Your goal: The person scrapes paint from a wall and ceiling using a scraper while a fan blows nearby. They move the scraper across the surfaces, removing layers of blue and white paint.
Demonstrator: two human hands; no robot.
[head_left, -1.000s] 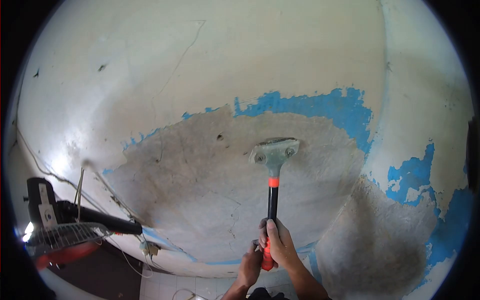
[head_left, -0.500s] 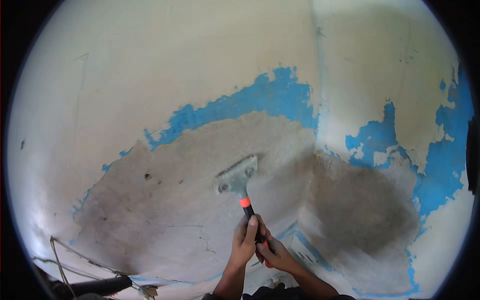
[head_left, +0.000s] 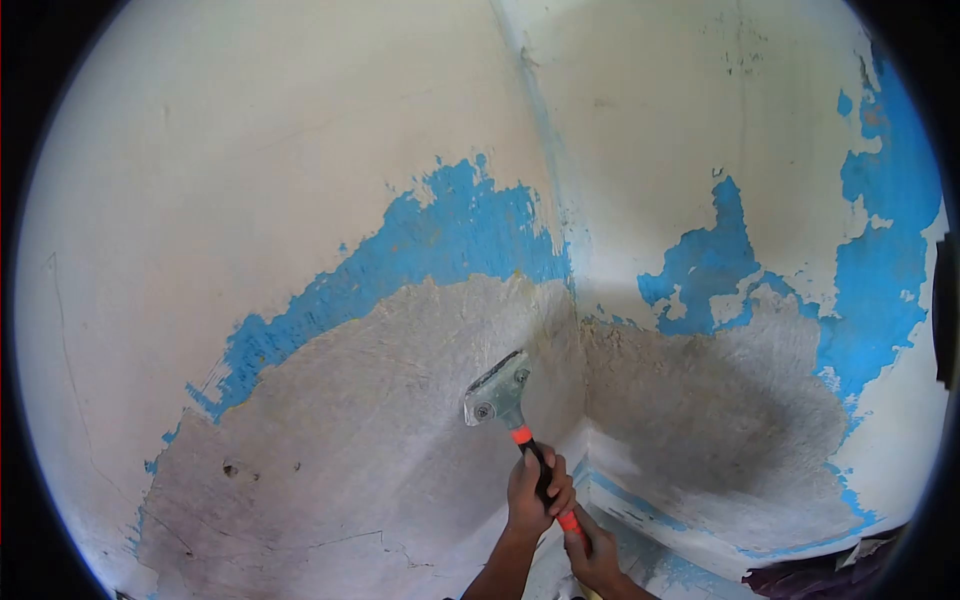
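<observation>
A long-handled wall scraper [head_left: 500, 392] has a grey metal head with two bolts and a black and orange handle. My left hand [head_left: 530, 492] wraps around the black middle of the handle. Lower down, my right hand [head_left: 596, 556] grips its orange end. The blade points up and to the left, overlapping the bare grey patch [head_left: 340, 430] of the left wall near the corner. Above that patch runs a band of exposed blue paint [head_left: 400, 255], its upper edge ragged against the pale coating [head_left: 250, 150].
On the right wall, another bare grey area [head_left: 700, 400] borders blue patches [head_left: 705, 270]. The wall corner [head_left: 545, 130] runs down between both walls. Dark purplish cloth [head_left: 820, 578] lies at the lower right. Small holes [head_left: 231, 468] and cracks mark the left wall.
The view has turned toward the right and tilted. The scraper and both hands now appear lower and further right, nearer the corner; the cables at lower left have left the view.
</observation>
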